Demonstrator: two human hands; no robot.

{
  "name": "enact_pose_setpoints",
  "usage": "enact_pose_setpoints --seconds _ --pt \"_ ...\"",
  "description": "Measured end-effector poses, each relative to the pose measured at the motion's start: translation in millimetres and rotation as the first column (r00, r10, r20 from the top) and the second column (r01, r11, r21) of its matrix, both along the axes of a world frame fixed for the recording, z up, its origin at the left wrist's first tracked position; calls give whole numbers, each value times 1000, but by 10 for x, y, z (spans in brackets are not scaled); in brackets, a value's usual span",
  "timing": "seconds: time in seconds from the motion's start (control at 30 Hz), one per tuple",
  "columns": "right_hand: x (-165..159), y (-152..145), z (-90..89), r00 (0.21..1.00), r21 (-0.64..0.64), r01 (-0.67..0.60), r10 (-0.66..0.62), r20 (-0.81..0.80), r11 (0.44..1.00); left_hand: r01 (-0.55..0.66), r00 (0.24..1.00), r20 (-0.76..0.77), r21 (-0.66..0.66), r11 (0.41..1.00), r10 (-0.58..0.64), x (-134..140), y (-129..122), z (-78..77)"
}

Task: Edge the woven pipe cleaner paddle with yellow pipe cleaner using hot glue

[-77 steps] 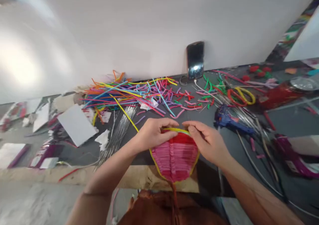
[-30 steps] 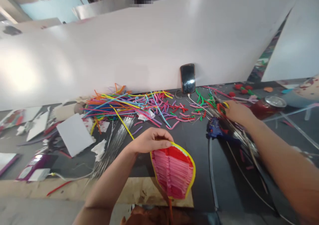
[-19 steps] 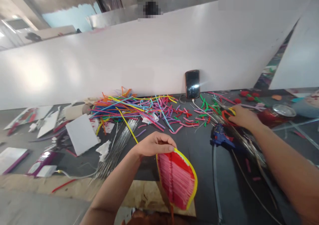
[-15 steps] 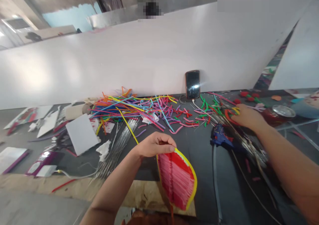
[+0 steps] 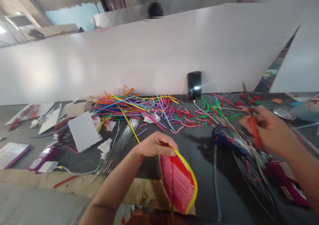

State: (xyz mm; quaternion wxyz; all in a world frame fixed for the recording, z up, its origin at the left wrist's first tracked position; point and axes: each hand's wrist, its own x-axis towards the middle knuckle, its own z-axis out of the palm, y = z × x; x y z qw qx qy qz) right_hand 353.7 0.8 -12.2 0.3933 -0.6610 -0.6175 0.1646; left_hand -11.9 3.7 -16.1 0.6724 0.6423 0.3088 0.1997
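My left hand (image 5: 158, 145) is closed on the upper end of a petal shape made of pipe cleaners (image 5: 178, 181). Its middle is pink and red, and a yellow pipe cleaner runs round its edge. One yellow pipe cleaner length (image 5: 129, 125) sticks out beyond the hand to the upper left. Off to the right, my right hand (image 5: 267, 128) grips a pair of scissors (image 5: 254, 130) by the red-orange handles, blades pointing up. Below and left of that hand, a blue glue gun (image 5: 224, 140) lies on the dark table.
A heap of coloured pipe cleaners (image 5: 124, 105) and cut pieces lies along the white board (image 5: 124, 58). A phone (image 5: 194, 85) leans there with its cable. Bundled metal wires (image 5: 119, 148), a white square (image 5: 84, 132) and purple boxes (image 5: 45, 158) lie to the left. A can (image 5: 284, 113) stands right.
My right hand has lifted the scissors from the table's right side and drawn them back, upright. My left hand holds the petal almost where it was.
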Motion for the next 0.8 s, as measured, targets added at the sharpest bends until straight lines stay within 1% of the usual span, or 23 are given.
enact_pose_setpoints --seconds 0.03,0.1,0.13,0.17,0.23,0.27,0.33,0.4,0.53,0.7,0.8 --pt "-66 -100 19 999 -31 -47 46 -9 998 -1 1000 3 1 1000 1 5 -2 1" --pt "-225 -301 51 978 -20 -200 201 49 980 -2 1000 9 4 1000 2 26 -6 7" --pt "-308 -389 64 940 -35 -328 330 82 944 -3 1000 14 5 1000 3 41 -9 12" --pt "-385 -463 74 894 -59 -430 434 115 901 -6 1000 18 8 1000 6 58 -13 16" --pt "-499 -556 79 802 -84 -566 571 176 820 -16 1000 22 6 1000 16 98 -24 23" --pt "-530 -577 75 767 -93 -603 608 205 792 -23 1000 20 -1 1000 23 120 -31 27" --pt "-545 -583 59 716 -113 -648 653 247 754 -33 999 18 -18 999 34 162 -43 41" --pt "-522 -570 46 692 -135 -664 672 262 736 -9 1000 11 -25 1000 9 198 -52 63" --pt "-471 -561 68 686 -139 -667 676 268 732 52 999 -8 -11 999 -52 237 -52 98" --pt "-433 -544 147 668 -116 -682 680 303 722 59 998 16 -24 998 -59 264 -45 93" --pt "-409 -512 188 657 -94 -685 668 348 722 67 998 9 -31 997 -67 292 -43 129"
